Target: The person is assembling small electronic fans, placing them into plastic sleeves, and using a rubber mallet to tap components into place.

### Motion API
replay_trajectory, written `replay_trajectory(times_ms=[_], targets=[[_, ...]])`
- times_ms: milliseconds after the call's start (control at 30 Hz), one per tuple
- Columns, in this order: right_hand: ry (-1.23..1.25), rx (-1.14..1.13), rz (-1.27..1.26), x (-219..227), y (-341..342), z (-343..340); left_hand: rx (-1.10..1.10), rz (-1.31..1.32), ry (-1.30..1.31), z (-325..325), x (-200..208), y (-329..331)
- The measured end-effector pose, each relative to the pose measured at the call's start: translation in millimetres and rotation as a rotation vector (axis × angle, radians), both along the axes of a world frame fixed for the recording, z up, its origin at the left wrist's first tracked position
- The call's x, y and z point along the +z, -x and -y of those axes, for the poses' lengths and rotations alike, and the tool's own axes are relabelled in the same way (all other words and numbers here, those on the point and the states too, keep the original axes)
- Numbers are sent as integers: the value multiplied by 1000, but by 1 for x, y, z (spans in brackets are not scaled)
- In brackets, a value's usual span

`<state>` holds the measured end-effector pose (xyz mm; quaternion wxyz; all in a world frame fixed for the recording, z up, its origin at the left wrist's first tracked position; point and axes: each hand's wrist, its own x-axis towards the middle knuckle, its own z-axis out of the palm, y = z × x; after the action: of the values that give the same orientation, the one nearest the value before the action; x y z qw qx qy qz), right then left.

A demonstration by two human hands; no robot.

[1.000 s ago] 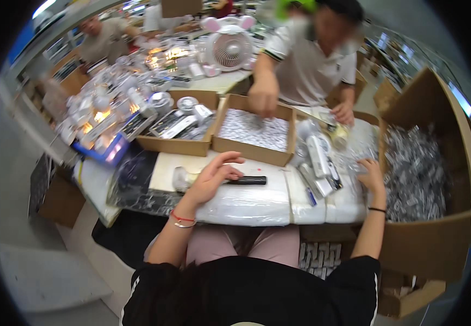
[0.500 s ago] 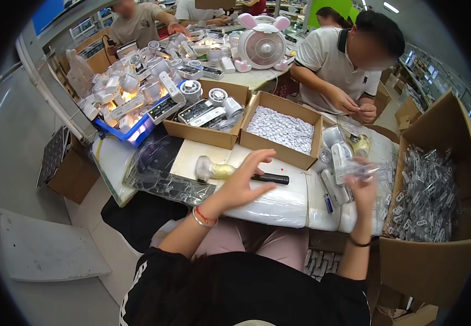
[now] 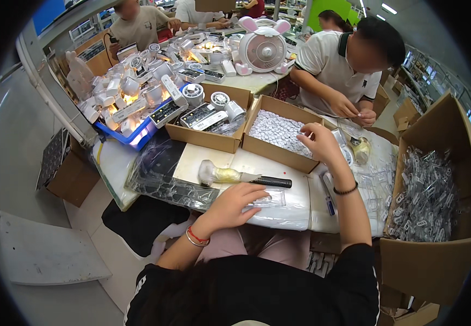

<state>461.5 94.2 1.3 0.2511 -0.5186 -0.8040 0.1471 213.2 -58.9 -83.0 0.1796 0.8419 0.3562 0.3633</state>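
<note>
My left hand (image 3: 234, 207) rests low over the table's front part, its thumb and fingers around the left end of a flat clear plastic piece (image 3: 271, 199). My right hand (image 3: 322, 144) reaches over the right side of a shallow cardboard box (image 3: 278, 154) holding many small white round pieces (image 3: 276, 130). Its fingers are bent together in a pinch above those pieces; what lies between the fingertips is too small to make out. Just beyond my left hand lies a hammer-like tool with a black handle (image 3: 273, 181) and a yellowish wrapped head end (image 3: 219, 174).
A second cardboard box (image 3: 205, 138) holds fan parts; a blue bin (image 3: 129, 137) heaped with more stands left. A large carton (image 3: 434, 261) of clear plastic pieces is at the right. A blue pen (image 3: 330, 205) lies near my right forearm. A co-worker (image 3: 328, 70) sits opposite, hands busy.
My right hand has moved left and away from me, from the white parts to the box of round pieces. My left hand has lowered to the table, where the clear plastic piece now lies.
</note>
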Motion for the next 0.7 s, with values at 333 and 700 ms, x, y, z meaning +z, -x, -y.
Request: replay_trajectory(times_ms=[333, 700], targets=[[9, -71, 479, -55, 10, -61, 77, 23, 9, -2, -6, -3], [-455, 304, -138, -17, 38, 75, 121, 67, 118, -1, -1, 0]])
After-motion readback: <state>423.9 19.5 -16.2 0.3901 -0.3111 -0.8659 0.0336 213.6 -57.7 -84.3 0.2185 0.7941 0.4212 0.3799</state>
